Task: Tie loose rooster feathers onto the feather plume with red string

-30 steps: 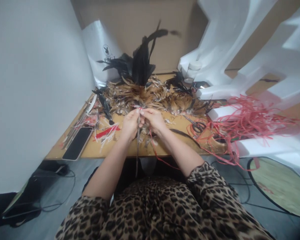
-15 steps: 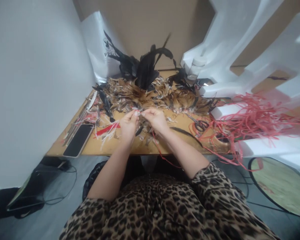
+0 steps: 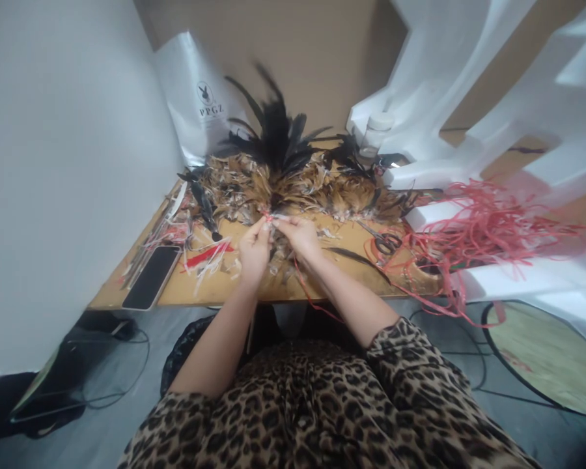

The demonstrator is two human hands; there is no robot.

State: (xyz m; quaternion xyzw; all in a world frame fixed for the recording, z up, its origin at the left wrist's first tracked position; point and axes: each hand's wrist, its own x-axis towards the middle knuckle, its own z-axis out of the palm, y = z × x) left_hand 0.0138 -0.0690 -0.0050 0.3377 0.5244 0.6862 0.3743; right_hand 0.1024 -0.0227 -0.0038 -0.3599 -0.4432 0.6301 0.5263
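Above the table's front, my left hand (image 3: 255,251) pinches the bound base of a feather bundle, its fingertips closed. Tall black feathers (image 3: 276,130) fan upward from this bundle, with brown feathers (image 3: 268,185) spreading around its lower part. Right beside it, my right hand (image 3: 300,238) is closed in a pinch on a thin red ribbon (image 3: 306,290) at the same base. The ribbon trails below that hand and over the table edge. Red winding shows at the fingertips, but its details are too small to make out.
Loose brown feathers (image 3: 356,192) cover the back of the wooden table (image 3: 176,294). Scissors (image 3: 387,243) and a tangle of red ribbon (image 3: 488,228) lie to the right. At left are a phone (image 3: 151,278) and red-and-white strips (image 3: 208,255). A white bag (image 3: 200,98) and a jar (image 3: 375,133) stand behind.
The black feathers of the bundle have turned from a sideways spread to a more upright fan. Both hands stay together at its base, with fingers slightly shifted. The view has moved a little.
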